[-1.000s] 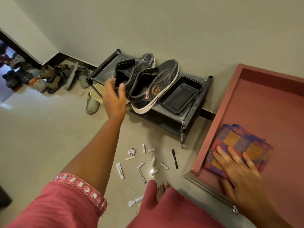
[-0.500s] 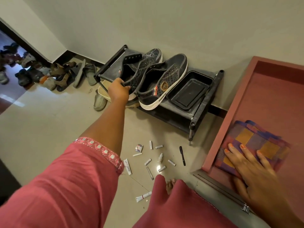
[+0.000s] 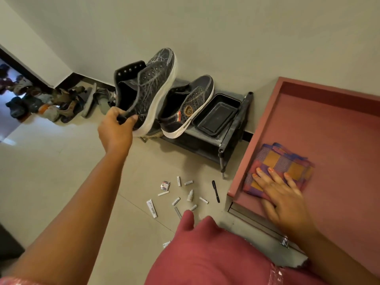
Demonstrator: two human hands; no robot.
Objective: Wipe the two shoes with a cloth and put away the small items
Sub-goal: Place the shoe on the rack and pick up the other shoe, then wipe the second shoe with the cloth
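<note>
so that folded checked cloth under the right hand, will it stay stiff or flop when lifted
The cloth will probably flop: it looks like thin woven fabric, and its folded layers already splay unevenly at the far corner. It likely weighs little, lying flat under the right hand. Lifted by one edge, the folds may fall open, so gathering it seems safer.

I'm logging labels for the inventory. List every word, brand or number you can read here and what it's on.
No text can be read.
Round gold emblem on the shoe on the rack: too small to read.
White tube on the floor: dark print, blurred.
Small sachet: red and blue marks, illegible.
Held shoe: white scribbled lines, no letters.
</note>
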